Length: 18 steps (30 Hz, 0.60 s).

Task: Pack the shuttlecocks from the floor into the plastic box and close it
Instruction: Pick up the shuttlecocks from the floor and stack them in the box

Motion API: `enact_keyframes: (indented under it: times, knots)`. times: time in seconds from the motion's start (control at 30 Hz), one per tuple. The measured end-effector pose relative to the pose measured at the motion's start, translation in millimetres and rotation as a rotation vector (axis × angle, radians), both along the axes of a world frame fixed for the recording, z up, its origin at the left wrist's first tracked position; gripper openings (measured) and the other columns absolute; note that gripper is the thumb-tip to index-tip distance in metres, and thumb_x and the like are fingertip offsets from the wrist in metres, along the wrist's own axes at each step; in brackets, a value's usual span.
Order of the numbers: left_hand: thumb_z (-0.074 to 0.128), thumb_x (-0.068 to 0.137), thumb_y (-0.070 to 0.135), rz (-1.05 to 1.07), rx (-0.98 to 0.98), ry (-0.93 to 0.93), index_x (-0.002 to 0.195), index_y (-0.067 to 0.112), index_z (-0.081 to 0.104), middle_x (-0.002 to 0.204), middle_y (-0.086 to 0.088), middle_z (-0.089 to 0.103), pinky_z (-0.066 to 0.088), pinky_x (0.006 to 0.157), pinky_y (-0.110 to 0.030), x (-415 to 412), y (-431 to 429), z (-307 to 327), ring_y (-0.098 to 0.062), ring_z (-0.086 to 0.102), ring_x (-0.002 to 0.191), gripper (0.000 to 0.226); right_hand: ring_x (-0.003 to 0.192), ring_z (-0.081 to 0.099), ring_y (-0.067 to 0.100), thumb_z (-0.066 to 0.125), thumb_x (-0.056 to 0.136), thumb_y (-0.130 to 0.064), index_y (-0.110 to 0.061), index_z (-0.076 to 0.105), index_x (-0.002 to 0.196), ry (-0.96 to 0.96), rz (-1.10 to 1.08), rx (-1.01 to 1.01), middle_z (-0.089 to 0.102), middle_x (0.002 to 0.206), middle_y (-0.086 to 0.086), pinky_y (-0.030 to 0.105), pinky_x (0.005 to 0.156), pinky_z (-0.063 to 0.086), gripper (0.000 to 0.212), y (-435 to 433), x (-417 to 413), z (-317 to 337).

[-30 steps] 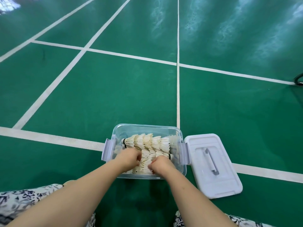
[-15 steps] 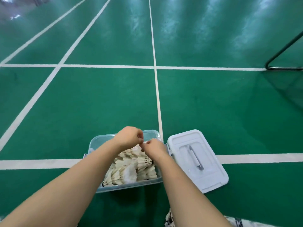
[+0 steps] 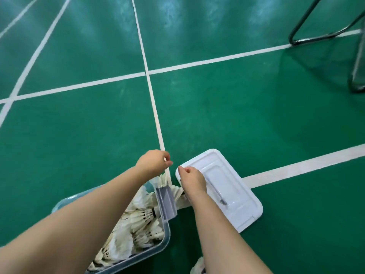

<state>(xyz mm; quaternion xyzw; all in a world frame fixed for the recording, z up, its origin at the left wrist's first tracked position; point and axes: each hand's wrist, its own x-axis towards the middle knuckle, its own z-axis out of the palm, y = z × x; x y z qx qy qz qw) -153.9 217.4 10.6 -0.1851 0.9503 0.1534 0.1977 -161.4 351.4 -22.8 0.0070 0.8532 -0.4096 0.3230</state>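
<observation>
The clear plastic box [image 3: 158, 252] sits on the green court floor [image 3: 246, 125], crowded with feather shuttlecocks [image 3: 138, 224]; its side latch [image 3: 166, 202] stands open. The white lid [image 3: 233, 194] lies flat on the floor just right of the box. Both hands hover above the gap between them: the left hand [image 3: 153, 162] and right hand [image 3: 192, 179] are loosely curled, fingers narrowed, apparently empty. Packing looks nearly done, though a shuttlecock [image 3: 198, 266] lies by the right forearm. Next, the lid needs lifting, aligning over the rim and latching.
</observation>
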Motion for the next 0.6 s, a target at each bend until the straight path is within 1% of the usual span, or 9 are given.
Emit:
enact_keyframes:
  times: [0.13,0.23,0.3,0.33,0.4,0.43,0.5,0.57,0.6]
  knots:
    - [0.058,0.085,0.042,-0.053,-0.065,-0.229,0.101,0.018,0.066,0.102,-0.006,0.066,0.051,0.083,-0.035,-25,-2,-30,-0.024,0.060,0.097,0.030,0.104,0.059,0.025,0.045,0.095,-0.042,-0.015,0.061,0.109,-0.078,-0.012,-0.041,0.065,0.114,0.004,0.031,0.079,0.044,0.034,-6,-3,-17]
    - [0.064,0.079,0.043,-0.098,-0.136,-0.370,0.088,0.014,0.067,0.078,-0.004,0.058,0.053,0.079,-0.035,-32,-6,-44,-0.024,0.056,0.079,0.031,0.104,0.060,0.023,0.052,0.092,-0.037,-0.018,0.063,0.112,-0.092,0.017,-0.028,0.064,0.118,0.003,0.026,0.075,0.041,0.030,-5,-3,-30]
    - [0.066,0.078,0.038,-0.122,-0.153,-0.454,0.089,0.011,0.066,0.067,-0.002,0.053,0.054,0.079,-0.035,-35,-8,-50,-0.023,0.053,0.075,0.029,0.104,0.061,0.022,0.056,0.091,-0.035,-0.018,0.066,0.111,-0.118,0.044,-0.028,0.064,0.117,0.003,0.025,0.076,0.043,0.028,-4,1,-39]
    - [0.066,0.079,0.036,-0.153,-0.170,-0.502,0.094,0.009,0.067,0.068,-0.003,0.052,0.053,0.080,-0.035,-36,-8,-52,-0.023,0.052,0.075,0.031,0.104,0.061,0.021,0.058,0.090,-0.035,-0.018,0.067,0.110,-0.129,0.058,-0.029,0.065,0.117,0.002,0.025,0.080,0.045,0.028,-4,5,-42]
    - [0.064,0.081,0.031,-0.221,-0.203,-0.574,0.104,0.005,0.066,0.081,-0.005,0.053,0.051,0.083,-0.034,-36,-8,-56,-0.022,0.050,0.078,0.035,0.103,0.061,0.019,0.059,0.089,-0.035,-0.020,0.068,0.107,-0.148,0.075,-0.043,0.066,0.114,0.000,0.027,0.086,0.047,0.026,-3,13,-46]
    - [0.063,0.082,0.028,-0.244,-0.211,-0.584,0.107,0.004,0.065,0.084,-0.006,0.052,0.051,0.083,-0.033,-37,-7,-57,-0.022,0.049,0.079,0.035,0.100,0.061,0.017,0.060,0.088,-0.035,-0.020,0.069,0.105,-0.159,0.074,-0.060,0.066,0.110,-0.001,0.028,0.086,0.047,0.024,-3,17,-47]
    - [0.059,0.084,0.022,-0.259,-0.217,-0.557,0.106,0.003,0.064,0.079,-0.006,0.049,0.051,0.078,-0.033,-39,-6,-57,-0.023,0.048,0.077,0.031,0.087,0.059,0.015,0.061,0.087,-0.031,-0.016,0.070,0.100,-0.173,0.067,-0.098,0.065,0.093,-0.002,0.029,0.082,0.049,0.022,-2,24,-47]
    - [0.054,0.083,0.016,-0.214,-0.197,-0.484,0.097,0.007,0.064,0.067,-0.004,0.045,0.048,0.068,-0.032,-39,-6,-55,-0.024,0.048,0.074,0.019,0.075,0.055,0.013,0.061,0.086,-0.028,-0.014,0.070,0.088,-0.143,0.096,-0.093,0.060,0.079,-0.003,0.028,0.076,0.049,0.016,-1,28,-49]
    - [0.052,0.083,0.014,-0.186,-0.184,-0.441,0.092,0.008,0.062,0.067,-0.003,0.048,0.047,0.066,-0.031,-38,-7,-53,-0.024,0.049,0.074,0.015,0.069,0.053,0.011,0.061,0.086,-0.026,-0.017,0.067,0.078,-0.122,0.098,-0.078,0.058,0.074,-0.005,0.027,0.072,0.047,0.014,-1,29,-49]
